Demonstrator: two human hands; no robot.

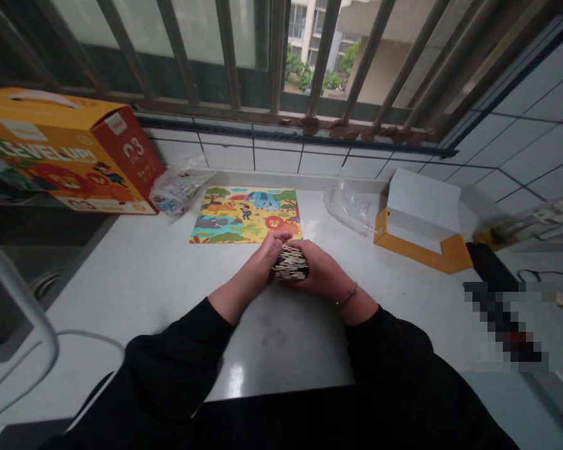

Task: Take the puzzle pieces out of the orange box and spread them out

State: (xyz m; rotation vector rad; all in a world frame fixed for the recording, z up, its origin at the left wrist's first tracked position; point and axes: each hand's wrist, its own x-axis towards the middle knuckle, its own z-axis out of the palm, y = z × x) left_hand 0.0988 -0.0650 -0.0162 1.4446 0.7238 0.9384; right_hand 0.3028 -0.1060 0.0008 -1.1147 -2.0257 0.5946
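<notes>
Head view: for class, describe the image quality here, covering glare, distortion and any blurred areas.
In the head view, the window bars lean and fan outward, a wide-angle distortion; a glare spot shines on the white countertop; a pixelated patch obscures something at right; the stack of puzzle pieces looks fairly sharp.

Soft window daylight [272, 50], glare on the counter [236, 380], bowed edges.

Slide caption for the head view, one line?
Left hand and right hand hold a puzzle-piece stack by an animal picture sheet.
</notes>
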